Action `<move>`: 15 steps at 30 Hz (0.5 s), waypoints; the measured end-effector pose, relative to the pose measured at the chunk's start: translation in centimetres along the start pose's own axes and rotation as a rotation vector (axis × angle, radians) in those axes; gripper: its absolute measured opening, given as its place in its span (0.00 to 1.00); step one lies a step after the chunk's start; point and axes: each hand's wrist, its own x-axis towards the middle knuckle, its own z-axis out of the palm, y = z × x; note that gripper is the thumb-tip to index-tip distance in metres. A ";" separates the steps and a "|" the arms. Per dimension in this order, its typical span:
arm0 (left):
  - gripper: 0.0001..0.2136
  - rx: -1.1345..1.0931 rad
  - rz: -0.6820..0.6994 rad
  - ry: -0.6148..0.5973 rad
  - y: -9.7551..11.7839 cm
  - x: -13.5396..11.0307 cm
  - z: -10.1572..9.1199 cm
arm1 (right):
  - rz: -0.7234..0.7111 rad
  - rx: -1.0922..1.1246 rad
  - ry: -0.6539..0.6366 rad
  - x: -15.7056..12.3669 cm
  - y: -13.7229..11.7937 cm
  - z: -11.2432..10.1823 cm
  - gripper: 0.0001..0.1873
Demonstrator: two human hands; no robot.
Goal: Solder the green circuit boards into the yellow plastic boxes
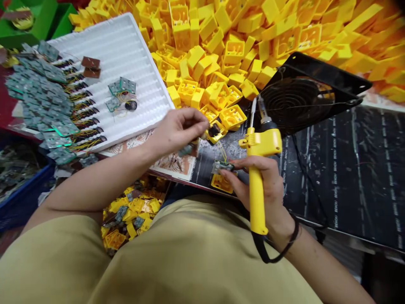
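My right hand (267, 181) is wrapped round a yellow soldering gun (257, 185), whose metal tip and feed tube point up and away from me. Thumb and forefinger of that hand also pinch a small circuit board (218, 167) with thin yellow wires. Just beneath the board is a yellow plastic housing (221, 183) at the bench edge. My left hand (182, 126) is closed in a pinch to the left; what its fingertips hold is hidden. Beside those fingertips sits an open yellow housing (216, 131) with a dark part inside.
Yellow housings (234, 50) are heaped across the back. On the left, a white ribbed tray (126, 50) carries wired circuit boards (41, 93). A black fan (303, 97) stands right of the soldering gun on the black bench (341, 169). More yellow pieces (136, 211) lie below the edge.
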 end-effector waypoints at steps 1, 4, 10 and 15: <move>0.09 0.195 0.033 0.004 -0.1 -0.2 -1.0 | 0.010 0.009 0.003 0.0 0.0 0.0 0.17; 0.08 0.839 0.102 0.001 -0.2 -1.0 -3.0 | 0.029 0.044 -0.033 0.2 0.1 0.1 0.17; 0.09 1.093 0.475 0.086 -1.2 -4.5 -1.1 | 0.034 0.021 -0.027 0.4 0.1 0.8 0.18; 0.13 0.872 0.501 0.161 -2.4 -6.1 1.5 | 0.035 0.005 0.008 0.2 -0.2 1.3 0.18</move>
